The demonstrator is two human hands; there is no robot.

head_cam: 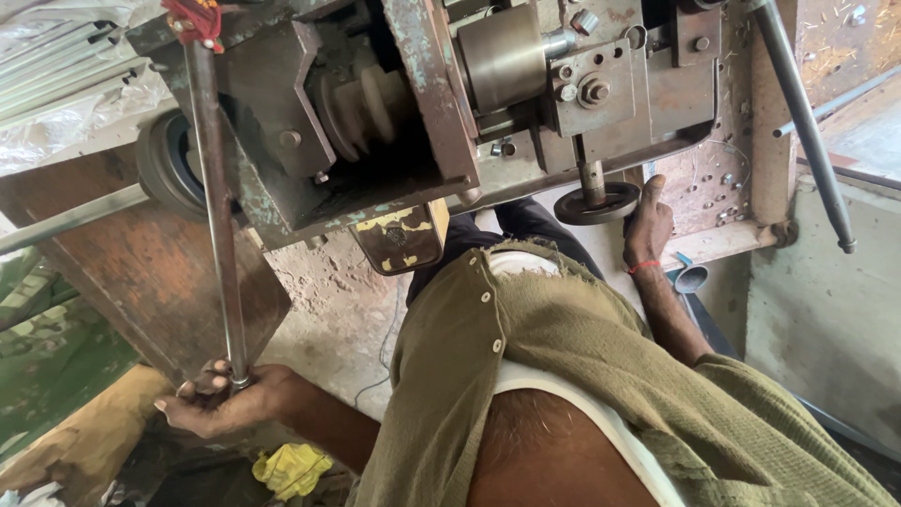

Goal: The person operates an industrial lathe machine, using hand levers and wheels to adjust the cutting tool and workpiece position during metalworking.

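Observation:
My left hand (218, 399) is at the lower left, closed around the bottom end of a long steel lever rod (216, 207) that runs up to a red fitting (192, 19) on the machine. My right hand (648, 227) reaches forward with a red thread on the wrist. Its fingers grip the rim of a small black handwheel (595, 203) under the machine's rusty head (619, 89), thumb pointing up. My olive shirt (563, 376) fills the lower middle.
A worn green-grey machine body (422, 122) with a stepped pulley (368, 101) and a steel cylinder (502, 56) spans the top. Another long bar (807, 131) slants down at the right. A rusty plate (150, 272), a yellow rag (291, 467) and plastic-wrapped tubes (56, 75) lie to the left.

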